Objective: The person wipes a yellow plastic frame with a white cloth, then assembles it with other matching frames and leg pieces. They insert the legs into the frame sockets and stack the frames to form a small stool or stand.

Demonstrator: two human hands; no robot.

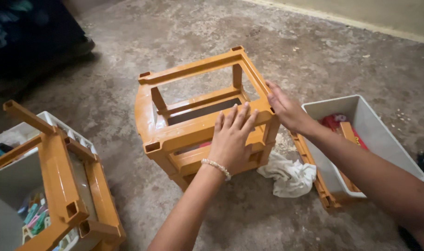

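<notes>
two hands (230,139), two orange frames (198,116), two grey bins (374,135), one white cloth (288,176)

Just right of the right hand (288,110), inside a pale grey bin (377,132): a red packet (333,122), glossy and crumpled, with a small white patch near its top; lower part hidden behind the forearm. Kind of contents impossible to tell.

A crumpled white cloth (288,176) lies on the concrete floor (314,56), beside a grey drawer bin (379,135) holding red items (333,122).
</notes>
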